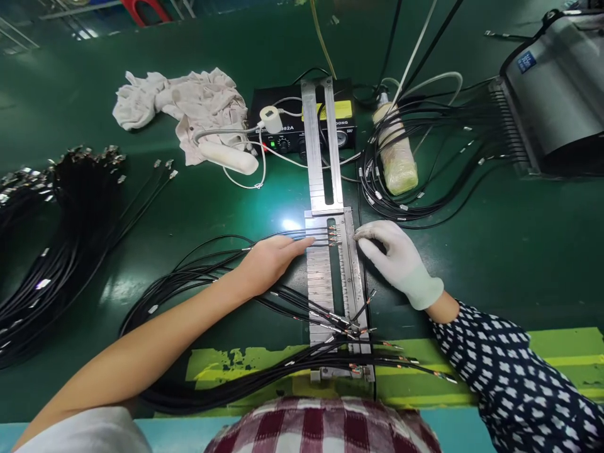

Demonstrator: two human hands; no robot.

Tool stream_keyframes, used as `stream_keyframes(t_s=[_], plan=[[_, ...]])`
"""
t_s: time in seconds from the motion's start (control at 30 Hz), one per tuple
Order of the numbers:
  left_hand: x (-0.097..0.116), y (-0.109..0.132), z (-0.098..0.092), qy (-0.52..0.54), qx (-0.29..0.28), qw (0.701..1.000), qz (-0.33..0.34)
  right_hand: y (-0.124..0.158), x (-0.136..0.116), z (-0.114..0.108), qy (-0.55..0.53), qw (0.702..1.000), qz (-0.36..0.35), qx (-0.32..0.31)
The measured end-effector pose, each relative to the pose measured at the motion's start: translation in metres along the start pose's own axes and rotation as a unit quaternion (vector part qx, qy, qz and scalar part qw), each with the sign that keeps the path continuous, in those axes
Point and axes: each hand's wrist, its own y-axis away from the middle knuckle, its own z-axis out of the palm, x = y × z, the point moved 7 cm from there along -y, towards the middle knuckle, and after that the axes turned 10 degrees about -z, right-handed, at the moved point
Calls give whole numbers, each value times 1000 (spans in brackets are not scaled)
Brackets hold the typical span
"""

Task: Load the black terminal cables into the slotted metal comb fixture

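Across the slotted silver-metal jig point(319, 272), thin black cables point(323, 236) lay crosswise, nearest the bare left hand point(270, 260). The white-gloved right hand point(399, 259) curled at the jig's right edge; neither grip's hold was discernible.

Black box point(293, 133) partly behind metal fixture point(319, 270)

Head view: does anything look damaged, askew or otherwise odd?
Yes: the yellow-green tape along the near edge of the table looks worn, with ragged gaps left of the metal fixture. Also, the right hand wears a white glove while the left hand is bare, though that may be deliberate.
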Motion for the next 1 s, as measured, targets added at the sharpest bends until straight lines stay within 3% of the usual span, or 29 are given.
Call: stream_keyframes(t_s=[0.23, 0.6, 0.73, 0.87, 1.0], plan=[[2, 3, 3, -79, -26, 996, 35, 0, 2, 2, 5, 1000, 8, -1], [-3, -12, 2, 54, -75, 996, -8, 0, 1, 1, -3, 1000, 19, -5], [2, -9, 3, 4, -43, 999, 4, 0, 1, 2, -4, 1000, 20, -11], [13, -1, -6, -53, 27, 998, 22, 0, 0, 1, -7, 1000, 18, -8], [11, 14, 3, -77, -5, 997, -11, -3, 1, 2, -7, 1000, 4, -10]])
